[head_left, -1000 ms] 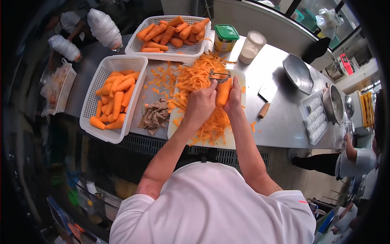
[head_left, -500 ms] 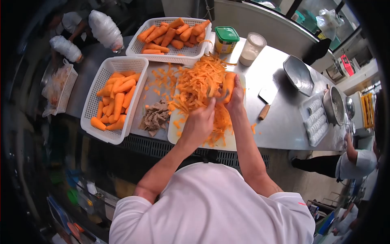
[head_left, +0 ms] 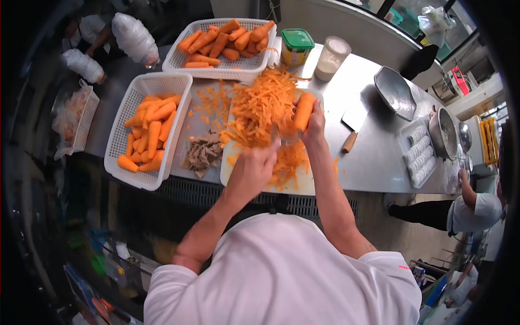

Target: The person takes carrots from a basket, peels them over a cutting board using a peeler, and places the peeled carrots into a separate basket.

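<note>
Carrot point(head_left: 305, 110) and peeler point(head_left: 285, 135) held over the cutting board point(head_left: 299, 186); main risk is a slip at the blade.
Carrot is clamped in the right hand point(head_left: 314, 124), fingers wrapped round it, above the board's right edge, toward the bench's point(head_left: 374, 162) front edge. Peeler is gripped by the left hand point(head_left: 253, 167), fingers closed; it is blurred, so blade contact can't be told. Right fingers could be nicked if the carrot is rolled in the grip or a stroke is overrun. Peelings point(head_left: 266, 105), heaped past the board's left edge, could be scattered if knocked.
</note>
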A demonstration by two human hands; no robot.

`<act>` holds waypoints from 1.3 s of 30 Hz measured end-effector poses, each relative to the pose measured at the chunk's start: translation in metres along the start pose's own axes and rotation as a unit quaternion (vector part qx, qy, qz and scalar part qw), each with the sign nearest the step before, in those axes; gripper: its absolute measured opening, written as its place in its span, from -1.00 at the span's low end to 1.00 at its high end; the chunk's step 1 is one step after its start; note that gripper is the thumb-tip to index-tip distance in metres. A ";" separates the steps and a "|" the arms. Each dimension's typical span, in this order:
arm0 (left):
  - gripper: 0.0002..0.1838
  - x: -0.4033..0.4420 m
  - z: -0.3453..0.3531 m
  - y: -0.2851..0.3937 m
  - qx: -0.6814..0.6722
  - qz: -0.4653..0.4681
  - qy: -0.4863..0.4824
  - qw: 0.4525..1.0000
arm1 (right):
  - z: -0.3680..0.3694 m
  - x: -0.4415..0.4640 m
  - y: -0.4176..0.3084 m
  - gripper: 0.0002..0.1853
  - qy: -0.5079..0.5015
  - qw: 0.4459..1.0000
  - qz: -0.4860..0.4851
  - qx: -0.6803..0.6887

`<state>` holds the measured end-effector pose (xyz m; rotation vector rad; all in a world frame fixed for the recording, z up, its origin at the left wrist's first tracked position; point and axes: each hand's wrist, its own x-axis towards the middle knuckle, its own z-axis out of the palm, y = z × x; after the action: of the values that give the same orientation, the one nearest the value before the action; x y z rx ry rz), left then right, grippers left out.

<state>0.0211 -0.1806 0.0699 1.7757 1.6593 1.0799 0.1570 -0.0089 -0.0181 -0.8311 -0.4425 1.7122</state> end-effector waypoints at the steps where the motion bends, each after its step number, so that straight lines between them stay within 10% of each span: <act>1: -0.61 0.008 -0.006 0.002 -0.010 -0.014 0.022 1.000 | 0.002 -0.003 0.002 -0.48 -0.023 1.000 0.009 -0.001; 17: -0.66 0.051 0.010 -0.022 -0.064 -0.018 0.080 0.995 | 0.013 -0.012 0.019 -0.43 -0.045 0.997 0.015 -0.058; 23: -0.62 -0.010 -0.018 -0.007 -0.037 -0.037 -0.056 0.997 | -0.003 -0.001 0.009 -0.45 0.012 0.999 -0.023 -0.033; 31: -0.62 0.034 0.017 -0.018 0.063 0.029 0.057 0.996 | 0.020 0.002 0.013 -0.42 -0.008 0.997 0.069 0.030; 35: -0.63 -0.001 -0.012 -0.010 -0.057 -0.026 -0.049 0.997 | -0.022 0.026 0.017 -0.43 -0.050 0.998 0.037 -0.002; 39: -0.63 0.062 0.002 -0.017 -0.029 -0.020 0.069 0.997 | 0.013 0.002 0.023 -0.40 -0.014 0.999 0.022 -0.032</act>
<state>0.0100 -0.1171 0.0689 1.6569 1.7193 1.2438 0.1320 -0.0125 -0.0255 -0.8702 -0.5031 1.7603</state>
